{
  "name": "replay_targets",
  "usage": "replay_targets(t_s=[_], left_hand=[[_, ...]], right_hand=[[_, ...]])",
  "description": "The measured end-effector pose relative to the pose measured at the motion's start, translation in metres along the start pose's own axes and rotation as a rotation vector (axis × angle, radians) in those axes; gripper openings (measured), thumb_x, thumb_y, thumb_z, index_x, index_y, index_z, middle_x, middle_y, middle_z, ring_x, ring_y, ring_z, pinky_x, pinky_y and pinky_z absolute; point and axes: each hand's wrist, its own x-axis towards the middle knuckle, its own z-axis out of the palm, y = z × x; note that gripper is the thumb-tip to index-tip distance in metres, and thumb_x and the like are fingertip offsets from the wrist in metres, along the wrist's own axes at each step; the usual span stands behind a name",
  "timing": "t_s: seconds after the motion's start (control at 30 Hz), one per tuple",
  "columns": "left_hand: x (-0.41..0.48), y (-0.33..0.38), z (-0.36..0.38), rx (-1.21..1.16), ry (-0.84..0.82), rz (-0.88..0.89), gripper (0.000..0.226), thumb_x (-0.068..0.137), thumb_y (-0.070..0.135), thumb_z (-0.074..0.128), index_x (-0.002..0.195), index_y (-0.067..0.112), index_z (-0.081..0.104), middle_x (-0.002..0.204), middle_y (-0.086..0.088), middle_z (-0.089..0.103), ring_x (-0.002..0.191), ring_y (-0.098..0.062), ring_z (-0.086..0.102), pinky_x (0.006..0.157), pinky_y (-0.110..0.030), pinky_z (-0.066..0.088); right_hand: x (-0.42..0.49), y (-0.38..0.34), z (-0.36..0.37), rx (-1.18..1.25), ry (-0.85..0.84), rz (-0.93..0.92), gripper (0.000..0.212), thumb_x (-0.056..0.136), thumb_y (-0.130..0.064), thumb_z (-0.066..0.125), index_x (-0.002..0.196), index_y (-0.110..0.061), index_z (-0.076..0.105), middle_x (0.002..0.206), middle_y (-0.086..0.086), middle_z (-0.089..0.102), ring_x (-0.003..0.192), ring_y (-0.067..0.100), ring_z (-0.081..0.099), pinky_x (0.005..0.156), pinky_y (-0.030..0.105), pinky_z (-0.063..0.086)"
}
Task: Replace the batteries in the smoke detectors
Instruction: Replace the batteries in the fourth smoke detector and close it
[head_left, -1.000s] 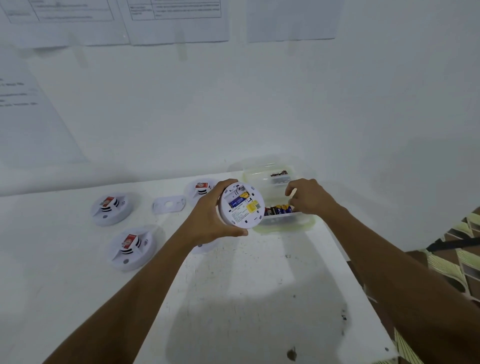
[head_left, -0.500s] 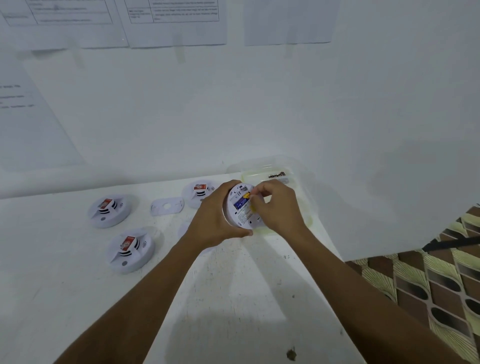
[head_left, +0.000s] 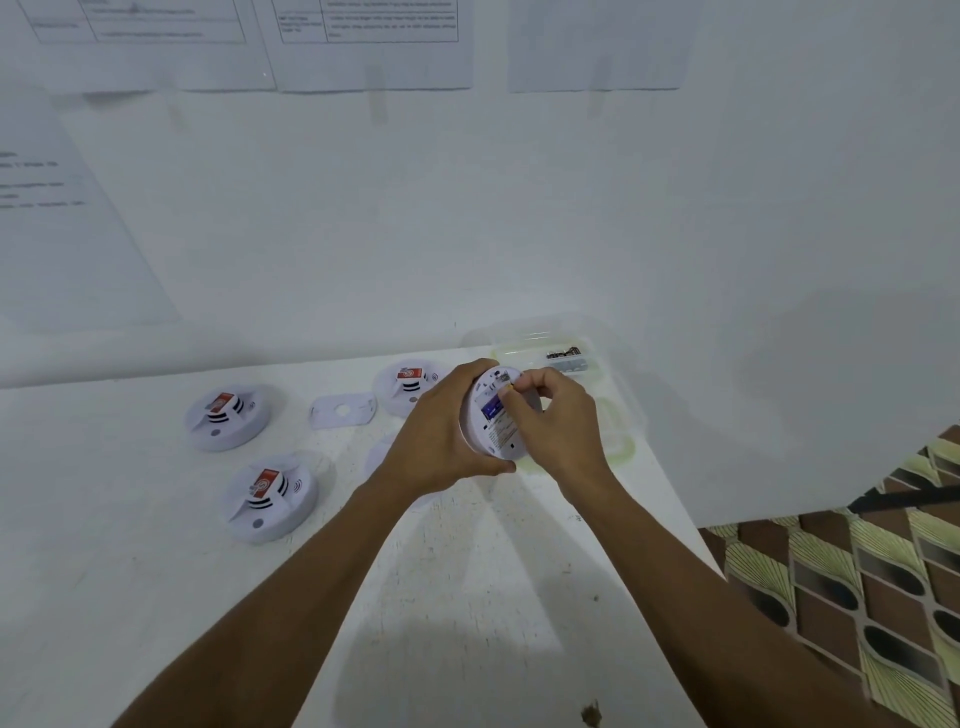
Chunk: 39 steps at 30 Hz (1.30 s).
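Note:
My left hand (head_left: 441, 434) grips a round white smoke detector (head_left: 493, 415) above the white table (head_left: 467, 597), its back with a blue label turned toward me. My right hand (head_left: 556, 421) pinches a small battery with a yellow end against the detector's upper back; most of the battery is hidden by my fingers. Behind my hands stands a clear plastic box (head_left: 566, 358) holding several batteries. Three more white detectors with red stickers lie on the table: one at the left (head_left: 226, 415), one nearer me (head_left: 270, 496), one at the back (head_left: 408, 384).
A flat white mounting plate (head_left: 340, 410) lies between the left and back detectors. Another round white piece (head_left: 379, 457) shows partly under my left wrist. The table's right edge drops to a patterned floor (head_left: 857, 587). Papers hang on the white wall behind.
My right hand left the plastic box and came to the detector's back with a battery pinched in its fingers. My left hand kept holding the detector, turning it slightly.

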Motion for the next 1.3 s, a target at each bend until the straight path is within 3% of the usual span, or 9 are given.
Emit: replay_targets(t_s=[0.17, 0.33, 0.53, 0.6, 0.7, 0.8, 0.9, 1.03, 1.3], left_hand=[[-0.002, 0.002, 0.008, -0.101, -0.021, -0.033, 0.087, 0.051, 0.085, 0.067, 0.124, 0.045, 0.04, 0.133, 0.006, 0.053, 0.125, -0.024, 0.052, 0.109, -0.045, 0.042], [0.004, 0.007, 0.003, -0.018, -0.033, -0.005, 0.093, 0.055, 0.065, 0.082, 0.134, 0.036, 0.041, 0.136, 0.006, 0.051, 0.127, -0.019, 0.049, 0.109, -0.044, 0.041], [0.005, 0.004, 0.012, -0.053, -0.036, -0.022, 0.094, 0.044, 0.096, 0.056, 0.12, 0.044, 0.037, 0.129, 0.014, 0.047, 0.127, -0.022, 0.049, 0.112, -0.042, 0.038], [0.008, 0.01, 0.009, -0.012, -0.039, 0.007, 0.092, 0.048, 0.086, 0.067, 0.123, 0.043, 0.038, 0.127, 0.02, 0.049, 0.122, -0.013, 0.051, 0.109, -0.036, 0.042], [0.012, 0.005, 0.002, 0.025, -0.019, 0.071, 0.093, 0.055, 0.041, 0.092, 0.134, 0.028, 0.044, 0.126, 0.016, 0.056, 0.117, -0.008, 0.055, 0.099, -0.029, 0.049], [0.01, -0.005, -0.007, -0.006, -0.002, 0.083, 0.094, 0.054, 0.026, 0.094, 0.134, 0.024, 0.044, 0.127, 0.016, 0.056, 0.12, -0.008, 0.053, 0.097, -0.02, 0.046], [0.011, -0.007, -0.008, -0.012, -0.002, 0.075, 0.094, 0.054, 0.026, 0.094, 0.134, 0.026, 0.044, 0.127, 0.019, 0.055, 0.12, -0.007, 0.052, 0.096, -0.017, 0.045], [0.015, -0.004, -0.002, -0.003, -0.017, 0.067, 0.096, 0.053, 0.033, 0.093, 0.134, 0.026, 0.043, 0.128, 0.015, 0.056, 0.121, -0.01, 0.052, 0.099, -0.028, 0.047], [0.017, -0.013, -0.005, 0.022, 0.005, 0.047, 0.096, 0.053, 0.04, 0.092, 0.135, 0.03, 0.042, 0.129, 0.017, 0.055, 0.122, -0.01, 0.052, 0.102, -0.036, 0.048]], right_hand=[[-0.001, 0.004, -0.002, -0.016, 0.031, -0.006, 0.015, 0.089, -0.028, 0.07, 0.095, -0.014, 0.067, 0.088, -0.011, 0.064, 0.077, -0.003, 0.059, 0.061, 0.0, 0.042], [-0.002, 0.006, -0.004, -0.027, 0.052, -0.008, 0.014, 0.089, -0.029, 0.069, 0.094, -0.015, 0.065, 0.088, -0.015, 0.063, 0.078, -0.002, 0.06, 0.057, 0.0, 0.043], [-0.002, 0.002, -0.003, -0.023, 0.145, -0.174, 0.014, 0.085, -0.017, 0.072, 0.086, -0.021, 0.059, 0.088, -0.015, 0.061, 0.085, -0.009, 0.056, 0.069, 0.0, 0.04], [0.002, -0.002, -0.009, 0.024, 0.088, -0.192, 0.015, 0.083, -0.012, 0.074, 0.084, -0.017, 0.06, 0.08, -0.015, 0.063, 0.075, -0.009, 0.06, 0.066, 0.004, 0.043], [0.024, 0.002, -0.035, 0.107, 0.005, -0.152, 0.014, 0.08, -0.009, 0.076, 0.084, -0.013, 0.064, 0.081, -0.001, 0.071, 0.07, 0.001, 0.063, 0.065, 0.013, 0.047], [0.052, 0.019, -0.07, -0.098, -0.065, -0.159, 0.011, 0.08, -0.014, 0.077, 0.083, -0.015, 0.067, 0.078, -0.002, 0.072, 0.065, 0.001, 0.061, 0.063, 0.009, 0.043], [0.072, 0.038, -0.082, -0.422, -0.187, -0.202, 0.011, 0.08, -0.018, 0.076, 0.08, -0.021, 0.065, 0.074, -0.008, 0.069, 0.069, 0.003, 0.061, 0.072, 0.023, 0.047], [0.082, 0.051, -0.069, -0.879, -0.347, -0.243, 0.011, 0.084, -0.034, 0.07, 0.08, -0.026, 0.063, 0.08, -0.01, 0.072, 0.084, 0.011, 0.063, 0.089, 0.034, 0.031], [0.085, 0.063, -0.061, -0.975, -0.326, -0.226, 0.016, 0.087, -0.04, 0.065, 0.077, -0.028, 0.061, 0.073, -0.008, 0.071, 0.077, 0.012, 0.061, 0.08, 0.035, 0.019]])
